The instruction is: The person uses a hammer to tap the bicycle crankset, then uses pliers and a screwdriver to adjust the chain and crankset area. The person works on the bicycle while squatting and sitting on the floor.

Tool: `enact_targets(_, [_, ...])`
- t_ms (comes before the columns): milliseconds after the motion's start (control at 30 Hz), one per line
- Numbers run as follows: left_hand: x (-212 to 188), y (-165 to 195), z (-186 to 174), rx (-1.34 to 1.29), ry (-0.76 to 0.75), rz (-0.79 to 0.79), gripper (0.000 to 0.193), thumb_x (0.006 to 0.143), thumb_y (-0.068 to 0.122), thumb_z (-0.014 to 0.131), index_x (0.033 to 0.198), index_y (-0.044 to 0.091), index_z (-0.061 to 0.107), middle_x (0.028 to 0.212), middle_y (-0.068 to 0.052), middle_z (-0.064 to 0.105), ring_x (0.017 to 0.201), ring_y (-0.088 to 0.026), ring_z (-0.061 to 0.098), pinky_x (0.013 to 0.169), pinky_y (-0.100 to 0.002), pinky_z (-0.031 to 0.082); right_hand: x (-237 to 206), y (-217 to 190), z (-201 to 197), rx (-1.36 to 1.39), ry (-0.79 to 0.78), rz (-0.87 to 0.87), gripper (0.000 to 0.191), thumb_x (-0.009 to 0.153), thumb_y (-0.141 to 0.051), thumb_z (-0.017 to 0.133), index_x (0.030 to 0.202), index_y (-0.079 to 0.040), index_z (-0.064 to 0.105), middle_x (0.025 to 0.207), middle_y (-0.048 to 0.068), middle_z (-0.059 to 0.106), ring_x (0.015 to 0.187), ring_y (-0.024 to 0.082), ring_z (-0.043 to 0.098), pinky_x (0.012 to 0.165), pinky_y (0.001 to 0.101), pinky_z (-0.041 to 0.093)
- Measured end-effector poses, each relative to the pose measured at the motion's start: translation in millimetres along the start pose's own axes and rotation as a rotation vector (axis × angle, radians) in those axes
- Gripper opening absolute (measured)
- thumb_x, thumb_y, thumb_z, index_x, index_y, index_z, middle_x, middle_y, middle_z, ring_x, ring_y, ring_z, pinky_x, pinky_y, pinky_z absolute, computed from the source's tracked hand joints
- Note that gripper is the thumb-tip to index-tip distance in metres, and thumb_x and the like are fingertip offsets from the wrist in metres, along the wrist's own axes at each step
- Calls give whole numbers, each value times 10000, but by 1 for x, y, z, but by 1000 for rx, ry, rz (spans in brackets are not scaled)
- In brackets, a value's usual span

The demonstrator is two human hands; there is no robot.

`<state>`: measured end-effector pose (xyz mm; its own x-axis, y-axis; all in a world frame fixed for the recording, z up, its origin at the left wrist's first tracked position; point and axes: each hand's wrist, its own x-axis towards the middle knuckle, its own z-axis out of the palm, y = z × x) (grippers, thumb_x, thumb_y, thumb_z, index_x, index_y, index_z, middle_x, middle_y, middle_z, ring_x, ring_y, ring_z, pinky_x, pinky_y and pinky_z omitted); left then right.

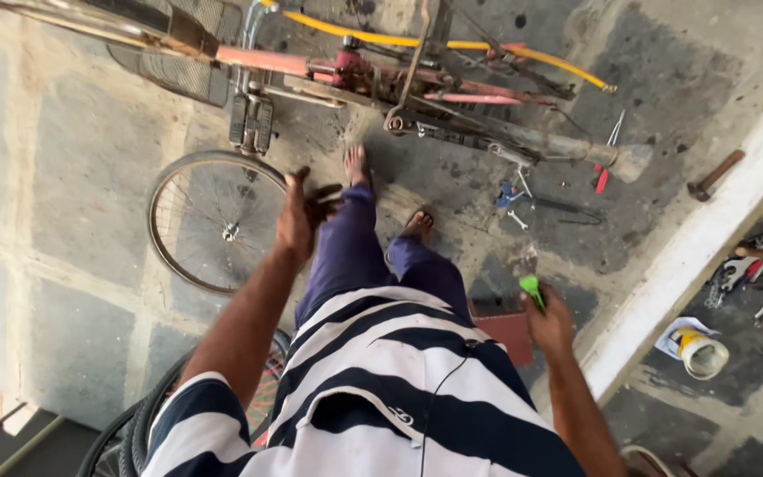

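I stand on a stone floor and look down past my striped shirt and blue trousers. My left hand (pixel 300 212) is stretched forward with its fingers spread, holding nothing, just right of a bare spoked bicycle wheel (pixel 214 221) that lies flat on the floor. My right hand (pixel 547 320) hangs at my side and grips a small green-handled tool (pixel 532 288). An upturned bicycle frame (pixel 381 79), rusty red with a yellow tube, lies across the floor in front of my feet.
Pliers and small tools (pixel 607 159) lie scattered right of the frame. A white raised kerb (pixel 699 247) runs diagonally on the right, with wrenches (pixel 752 265) and a tin (pixel 701 352) beyond it. A tyred wheel (pixel 161 415) sits at my lower left.
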<state>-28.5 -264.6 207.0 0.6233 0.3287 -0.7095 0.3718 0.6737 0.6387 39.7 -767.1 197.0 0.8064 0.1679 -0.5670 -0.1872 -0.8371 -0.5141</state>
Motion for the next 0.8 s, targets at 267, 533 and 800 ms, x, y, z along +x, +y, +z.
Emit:
enact_targets(267, [-56, 40, 47, -217, -145, -34, 1140, 799, 905, 250, 1648, 188, -9, 1497, -310, 512, 1192, -435, 627, 958, -528, 540, -40, 34, 16, 116, 43, 16, 460, 933, -342, 697, 1279, -44, 638, 1082, 224, 733, 972, 375, 723, 837, 428, 542])
enact_targets(533, [-75, 46, 12, -187, -101, -45, 1116, 827, 895, 254, 1669, 193, 43, 1503, -259, 541, 1217, -403, 650, 954, -483, 547, -56, -3, 35, -103, -89, 3, 424, 907, -340, 704, 1236, -73, 674, 1057, 231, 729, 1006, 442, 686, 854, 498, 538])
enact_targets(800, [-71, -1, -77, 197, -131, -188, 950, 907, 794, 291, 1650, 220, 150, 1357, -210, 636, 1053, -305, 652, 908, -429, 524, -130, -10, 95, -54, 28, 238, 465, 916, -419, 663, 1274, -123, 649, 1134, 219, 722, 1068, 456, 672, 873, 532, 532])
